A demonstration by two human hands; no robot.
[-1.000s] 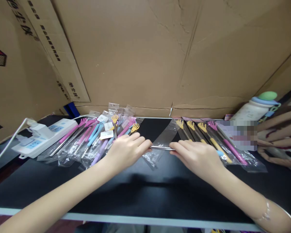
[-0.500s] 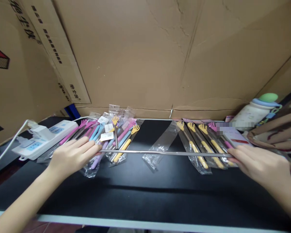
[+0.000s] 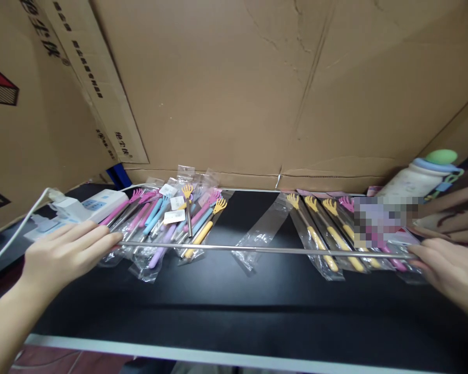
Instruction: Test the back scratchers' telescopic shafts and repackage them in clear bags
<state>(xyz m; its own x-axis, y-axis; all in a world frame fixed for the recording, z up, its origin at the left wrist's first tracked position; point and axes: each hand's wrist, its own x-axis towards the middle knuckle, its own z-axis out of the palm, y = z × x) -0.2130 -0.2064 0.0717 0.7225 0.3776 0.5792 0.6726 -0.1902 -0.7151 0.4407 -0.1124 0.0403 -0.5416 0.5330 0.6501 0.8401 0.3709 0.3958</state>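
Note:
A thin telescopic metal rod (image 3: 265, 250) stretches level across the black table (image 3: 257, 311), drawn out to nearly the table's width. My left hand (image 3: 64, 252) pinches its left end and my right hand (image 3: 450, 270) grips its right end. Behind the rod on the left lies a heap of bagged back scratchers (image 3: 171, 218) with pink, blue, purple and yellow handles. On the right a row of bagged yellow scratchers (image 3: 323, 234) lies side by side. An empty clear bag (image 3: 263, 231) lies between the two groups.
A white power strip (image 3: 81, 208) with its cable sits at the far left. A water bottle (image 3: 421, 179) with a green cap stands at the back right. Cardboard sheets (image 3: 234, 88) wall in the table at the back and left. Another person's fingers (image 3: 448, 208) reach in at the right.
Both hands started close together at the middle and have pulled apart, left hand leftward and right hand rightward. The rod has lengthened between them from a short stub to nearly the table's width.

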